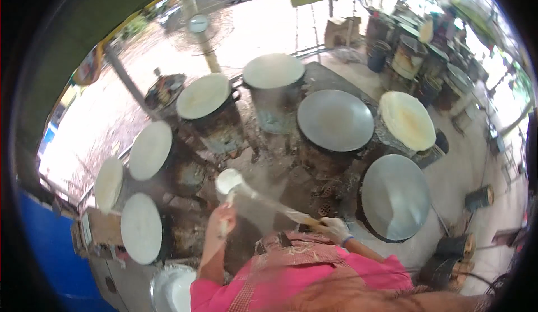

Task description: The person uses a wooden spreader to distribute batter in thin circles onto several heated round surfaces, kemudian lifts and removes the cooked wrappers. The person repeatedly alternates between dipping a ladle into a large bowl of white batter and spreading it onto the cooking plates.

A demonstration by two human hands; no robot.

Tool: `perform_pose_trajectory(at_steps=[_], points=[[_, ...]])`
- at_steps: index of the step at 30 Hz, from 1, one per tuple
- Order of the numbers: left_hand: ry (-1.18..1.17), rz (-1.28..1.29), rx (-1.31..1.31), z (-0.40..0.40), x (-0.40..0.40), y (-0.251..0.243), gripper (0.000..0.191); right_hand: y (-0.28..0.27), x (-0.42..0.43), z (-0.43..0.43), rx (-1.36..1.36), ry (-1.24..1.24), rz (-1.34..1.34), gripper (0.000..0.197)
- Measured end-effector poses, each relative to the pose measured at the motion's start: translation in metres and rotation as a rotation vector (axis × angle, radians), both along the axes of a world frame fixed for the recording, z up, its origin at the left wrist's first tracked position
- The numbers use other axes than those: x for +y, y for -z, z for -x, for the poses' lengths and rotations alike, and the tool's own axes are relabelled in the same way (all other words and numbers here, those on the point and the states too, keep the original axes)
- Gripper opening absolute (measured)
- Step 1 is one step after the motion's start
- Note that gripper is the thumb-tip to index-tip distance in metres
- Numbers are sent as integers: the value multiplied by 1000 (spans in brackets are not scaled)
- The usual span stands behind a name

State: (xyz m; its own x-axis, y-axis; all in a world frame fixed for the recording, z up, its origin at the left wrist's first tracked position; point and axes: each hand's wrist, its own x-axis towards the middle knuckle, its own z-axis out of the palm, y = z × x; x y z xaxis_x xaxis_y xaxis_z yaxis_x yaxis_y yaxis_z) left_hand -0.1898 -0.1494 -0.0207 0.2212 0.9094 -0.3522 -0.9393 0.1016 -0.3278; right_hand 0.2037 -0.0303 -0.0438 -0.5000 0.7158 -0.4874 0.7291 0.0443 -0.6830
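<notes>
My left hand (222,219), bare, grips the handle of a ladle (229,181) whose round bowl looks white with batter. In my right hand (334,230), which wears a pale glove, is the wooden handle of a long whitish tool (277,207); its far end reaches close to the ladle's bowl. Round griddles stand in an arc around me. Thin pale sheets cover several, such as the griddle at the left (141,228) and the one at the back (274,71). Two grey griddles, one ahead (335,120) and one at the right (396,197), show shiny surfaces.
A round cream-coloured flatbread (407,121) lies beyond the grey griddles. At my lower left stands a metal basin (172,289) with white liquid. Sooty drum stoves (210,135) hold up the griddles. Dark cylinders (456,244) lie at the right. A post (201,39) rises behind the stoves.
</notes>
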Motion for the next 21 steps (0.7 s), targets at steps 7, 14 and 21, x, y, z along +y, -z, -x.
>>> perform_pose_trajectory(at_steps=[7,14,21], points=[[522,-188,332,-104,278,-61,12,-19,66,-113,-314,801,-490,35],[817,-221,1482,-188,482,-30,24,-75,145,-40,-166,862,-698,29],[424,-586,2506,-173,556,67,68,-18,205,-25,-67,1022,-467,28]])
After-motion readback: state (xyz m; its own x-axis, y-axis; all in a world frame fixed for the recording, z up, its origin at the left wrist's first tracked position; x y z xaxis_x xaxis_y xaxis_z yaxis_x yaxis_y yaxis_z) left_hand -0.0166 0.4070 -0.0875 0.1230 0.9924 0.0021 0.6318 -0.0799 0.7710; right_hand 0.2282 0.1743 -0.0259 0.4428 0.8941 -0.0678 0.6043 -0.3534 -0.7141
